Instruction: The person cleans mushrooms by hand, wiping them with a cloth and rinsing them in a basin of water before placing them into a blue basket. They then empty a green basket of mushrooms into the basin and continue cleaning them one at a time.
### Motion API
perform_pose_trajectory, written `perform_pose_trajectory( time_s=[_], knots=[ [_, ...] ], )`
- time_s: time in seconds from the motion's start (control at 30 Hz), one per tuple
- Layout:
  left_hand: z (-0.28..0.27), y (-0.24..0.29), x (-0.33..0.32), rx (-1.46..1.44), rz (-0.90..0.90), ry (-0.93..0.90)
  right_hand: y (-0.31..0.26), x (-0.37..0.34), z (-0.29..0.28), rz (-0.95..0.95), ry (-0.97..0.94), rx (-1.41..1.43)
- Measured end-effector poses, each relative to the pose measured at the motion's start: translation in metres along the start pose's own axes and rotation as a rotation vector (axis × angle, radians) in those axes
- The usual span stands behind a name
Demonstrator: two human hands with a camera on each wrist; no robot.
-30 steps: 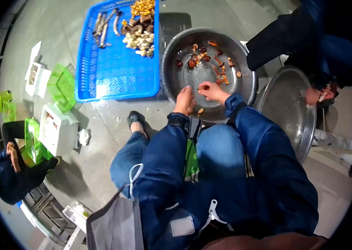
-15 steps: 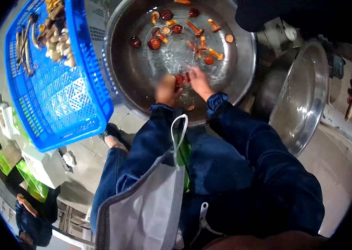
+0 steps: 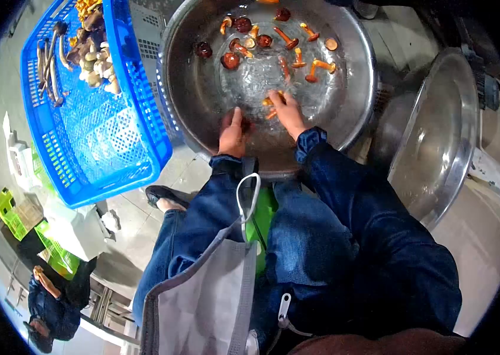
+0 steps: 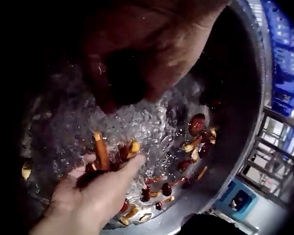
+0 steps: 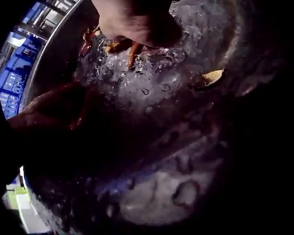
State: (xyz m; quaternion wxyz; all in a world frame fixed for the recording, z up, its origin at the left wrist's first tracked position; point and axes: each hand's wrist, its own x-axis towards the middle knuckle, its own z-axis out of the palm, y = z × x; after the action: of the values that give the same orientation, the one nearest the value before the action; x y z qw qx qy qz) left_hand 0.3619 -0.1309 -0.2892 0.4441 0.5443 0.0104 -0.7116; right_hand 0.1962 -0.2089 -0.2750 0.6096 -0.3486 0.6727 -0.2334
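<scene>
My right hand [image 3: 288, 113] holds a few small mushrooms with orange stems and dark red caps low over the water in a wide metal basin [image 3: 363, 77]. In the left wrist view, one orange stem [image 4: 102, 152] sticks up past the thumb of that right hand [image 4: 90, 198]. To its left, my left hand [image 3: 232, 137] dips at the water's near side, fingers loosely bent, with nothing seen in its grasp; its palm is in shadow in the left wrist view. Several more red-capped mushrooms [image 3: 230, 60] float on the basin's far side. A pale mushroom piece [image 5: 213, 78] floats near my right hand.
A blue plastic basket [image 3: 90, 148] with pale, brown and yellow mushrooms [image 3: 97, 64] stands left of the basin. A second metal basin [image 3: 439, 130] leans at the right. A white box [image 3: 75, 228], green crates [image 3: 57, 251] and another person [image 3: 52, 302] are at lower left.
The view has tilted and come closer to the basin. My hands have moved from close together to apart, the right one now with mushrooms in it. The water is stirred up.
</scene>
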Motion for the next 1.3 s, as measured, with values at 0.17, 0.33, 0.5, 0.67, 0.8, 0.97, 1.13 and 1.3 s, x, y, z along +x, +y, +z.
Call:
perform_pose_trajectory(
  time_s=[0.17,0.33,0.5,0.67,0.8,0.97,1.13,1.3],
  knots=[
    [-0.020,-0.034,0.033,0.716,0.398,0.098,-0.007,-0.013,0.015,0.026,-0.297,-0.108],
    [0.030,0.009,-0.003,-0.048,0.063,0.056,-0.012,-0.015,0.014,-0.493,-0.250,-0.397],
    [-0.013,-0.035,0.037,0.912,0.362,0.027,-0.019,-0.010,0.009,-0.300,-0.017,-0.339],
    [-0.013,-0.035,0.034,0.939,0.185,0.134,-0.046,-0.028,0.009,-0.031,-0.617,-0.126],
    [0.005,-0.011,-0.005,1.066,0.459,0.205,-0.018,0.001,-0.011,-0.056,-0.125,-0.107],
    [0.009,-0.024,0.019,0.007,0.287,0.026,-0.024,-0.026,0.009,0.064,-0.441,-0.156],
    [0.019,-0.003,0.008,-0.148,0.194,-0.293,-0.052,-0.015,0.010,-0.191,-0.351,-0.324],
    [0.022,0.018,-0.010,-0.012,-0.056,-0.017,-0.078,0.016,-0.047,-0.732,0.427,-0.809]
  ],
)
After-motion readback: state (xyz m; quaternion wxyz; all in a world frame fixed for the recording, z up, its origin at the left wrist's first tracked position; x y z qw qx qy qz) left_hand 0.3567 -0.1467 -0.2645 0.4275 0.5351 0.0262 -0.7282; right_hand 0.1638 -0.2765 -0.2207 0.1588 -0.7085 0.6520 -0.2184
